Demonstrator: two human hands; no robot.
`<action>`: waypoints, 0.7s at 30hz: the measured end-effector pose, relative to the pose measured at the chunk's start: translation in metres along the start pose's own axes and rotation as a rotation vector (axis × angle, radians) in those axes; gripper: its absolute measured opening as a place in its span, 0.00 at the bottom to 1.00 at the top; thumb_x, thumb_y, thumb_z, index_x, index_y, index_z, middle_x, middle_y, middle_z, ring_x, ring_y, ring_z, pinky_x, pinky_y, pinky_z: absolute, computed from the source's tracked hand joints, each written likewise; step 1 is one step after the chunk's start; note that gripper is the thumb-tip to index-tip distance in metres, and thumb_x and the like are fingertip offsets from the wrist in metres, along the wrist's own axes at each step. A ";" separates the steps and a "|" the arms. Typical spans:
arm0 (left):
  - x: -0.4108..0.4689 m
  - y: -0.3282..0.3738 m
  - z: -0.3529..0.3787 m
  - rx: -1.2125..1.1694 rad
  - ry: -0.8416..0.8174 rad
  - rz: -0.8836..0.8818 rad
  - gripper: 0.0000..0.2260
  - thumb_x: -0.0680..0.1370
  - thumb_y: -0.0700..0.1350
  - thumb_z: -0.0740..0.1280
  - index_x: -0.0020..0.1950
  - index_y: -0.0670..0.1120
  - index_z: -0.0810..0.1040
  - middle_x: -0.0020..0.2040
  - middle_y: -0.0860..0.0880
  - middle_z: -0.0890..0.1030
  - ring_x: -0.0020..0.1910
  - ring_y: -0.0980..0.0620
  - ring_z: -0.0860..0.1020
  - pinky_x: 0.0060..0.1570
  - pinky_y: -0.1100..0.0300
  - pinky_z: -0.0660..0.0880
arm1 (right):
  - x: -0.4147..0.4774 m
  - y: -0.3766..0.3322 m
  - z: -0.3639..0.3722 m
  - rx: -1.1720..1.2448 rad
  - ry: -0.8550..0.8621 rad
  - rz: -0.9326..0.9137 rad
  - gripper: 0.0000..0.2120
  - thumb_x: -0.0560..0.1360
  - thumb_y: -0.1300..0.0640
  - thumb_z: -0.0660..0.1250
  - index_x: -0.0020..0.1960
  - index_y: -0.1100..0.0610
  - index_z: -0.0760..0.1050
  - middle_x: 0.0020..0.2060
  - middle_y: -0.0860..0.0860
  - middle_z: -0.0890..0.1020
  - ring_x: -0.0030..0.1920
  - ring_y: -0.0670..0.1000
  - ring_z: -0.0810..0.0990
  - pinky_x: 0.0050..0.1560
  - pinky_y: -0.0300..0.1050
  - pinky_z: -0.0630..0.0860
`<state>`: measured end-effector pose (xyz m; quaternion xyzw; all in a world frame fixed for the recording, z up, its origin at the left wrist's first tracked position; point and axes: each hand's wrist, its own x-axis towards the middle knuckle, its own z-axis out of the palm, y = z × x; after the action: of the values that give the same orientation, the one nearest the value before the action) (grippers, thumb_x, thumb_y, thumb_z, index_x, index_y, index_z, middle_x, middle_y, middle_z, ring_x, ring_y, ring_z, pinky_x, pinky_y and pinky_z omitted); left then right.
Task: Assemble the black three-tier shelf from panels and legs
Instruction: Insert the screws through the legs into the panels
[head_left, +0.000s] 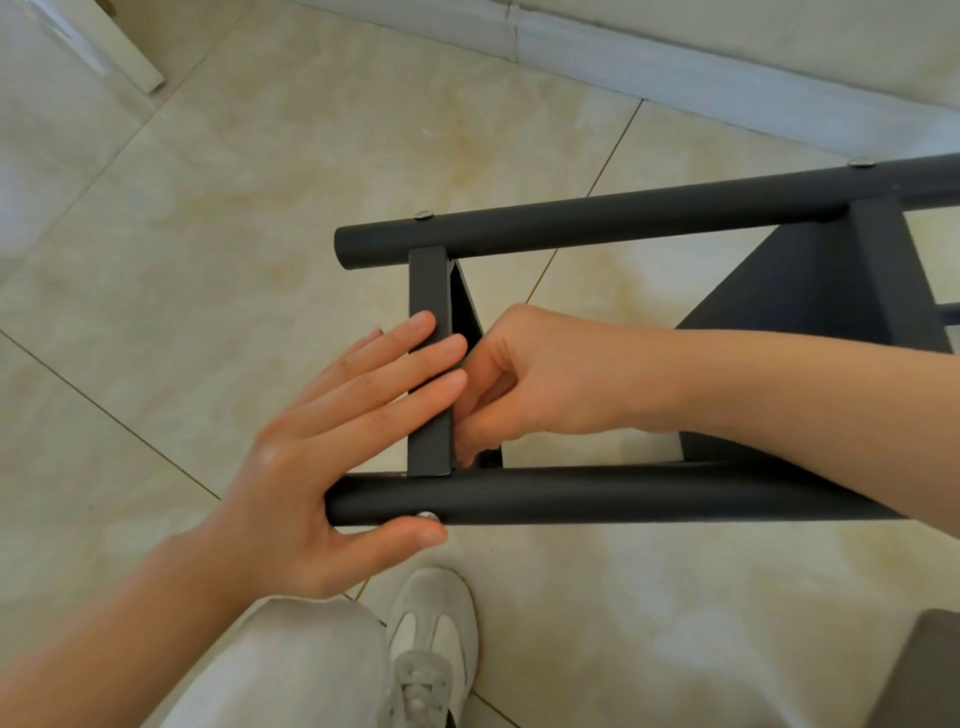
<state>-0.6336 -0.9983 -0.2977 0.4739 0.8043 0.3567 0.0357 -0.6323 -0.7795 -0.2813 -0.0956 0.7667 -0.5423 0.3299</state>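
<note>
Shelf (779, 312) lies on its side on the tiled floor (260, 208), with its long axis running left to right and one end in front of the person. The near leg (623, 493) and far leg (571, 223) are parallel tubes. The end panel (428, 291) spans them crosswise.

The left hand (317, 457) lies flat, fingers straight across the end panel's outer edge. Its thumb is under the near leg, just beside a screw head (427, 516).

The right hand (540, 379) reaches in from the right. Its fingers curl into the corner where the end panel meets the near leg, behind the panel's flange. Whether they pinch a fastener cannot be told.

This joint lies between both hands, with the right hand on its inner side. The coming move probably works at this corner, where the flange restricts finger room. A shoe (434, 639) rests near the leg.
</note>
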 end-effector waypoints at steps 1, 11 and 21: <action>0.000 0.000 0.000 0.000 -0.002 0.002 0.30 0.81 0.60 0.64 0.69 0.36 0.72 0.75 0.43 0.71 0.78 0.39 0.64 0.74 0.38 0.64 | 0.000 0.000 0.000 0.004 -0.004 0.005 0.04 0.71 0.59 0.74 0.44 0.58 0.86 0.43 0.59 0.85 0.49 0.57 0.83 0.56 0.58 0.79; -0.001 -0.001 0.000 -0.005 -0.007 0.005 0.31 0.81 0.60 0.64 0.71 0.35 0.71 0.75 0.43 0.71 0.78 0.39 0.64 0.73 0.37 0.65 | -0.002 -0.001 -0.002 0.024 -0.091 0.076 0.07 0.76 0.58 0.70 0.47 0.59 0.85 0.42 0.52 0.86 0.43 0.45 0.83 0.49 0.40 0.81; 0.001 0.001 0.001 -0.029 -0.003 0.021 0.29 0.81 0.59 0.64 0.69 0.35 0.71 0.74 0.42 0.71 0.78 0.39 0.64 0.75 0.46 0.64 | 0.000 0.000 0.002 0.235 -0.196 0.230 0.08 0.77 0.57 0.69 0.41 0.54 0.83 0.38 0.46 0.85 0.40 0.45 0.79 0.49 0.41 0.78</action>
<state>-0.6335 -0.9966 -0.2978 0.4821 0.7941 0.3679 0.0401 -0.6311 -0.7807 -0.2810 -0.0206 0.6683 -0.5748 0.4717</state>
